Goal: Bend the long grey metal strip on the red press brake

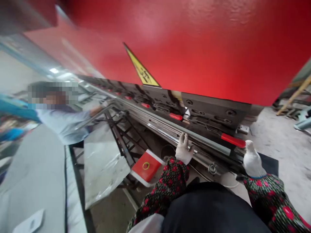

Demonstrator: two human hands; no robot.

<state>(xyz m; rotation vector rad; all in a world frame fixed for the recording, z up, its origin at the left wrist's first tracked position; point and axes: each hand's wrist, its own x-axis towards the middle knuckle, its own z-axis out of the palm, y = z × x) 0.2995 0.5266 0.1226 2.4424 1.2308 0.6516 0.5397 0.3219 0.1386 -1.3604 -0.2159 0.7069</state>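
At the front of a red press brake (184, 42), you stand close over its tooling, with a long polished steel bar (160, 131) running across the view at your hands. Your left hand (184, 149), in a white cotton glove, rests on that bar, its fingers spread and curving over the edge, not clenched. Your right hand (252, 162), gloved alike, sits bunched just beside the tip of a red-handled lever (233, 140); the view does not settle whether it grips anything. Red-flowered dark sleeves (170, 181) run up from both gloves. A second red-handled lever (175, 116) is set in the dark tool holder (209, 113) above the bar, below a yellow triangular warning sign (142, 68). Along the machine to the left, well apart from you, a co-worker (64, 124) in a pale blue shirt extends a hand (105, 104) toward the tooling. Below, a black steel rack (121, 142) stands beside a plastic-wrapped sheet (104, 165) and a red-and-white box (145, 167) topped by a yellow ring (146, 165).
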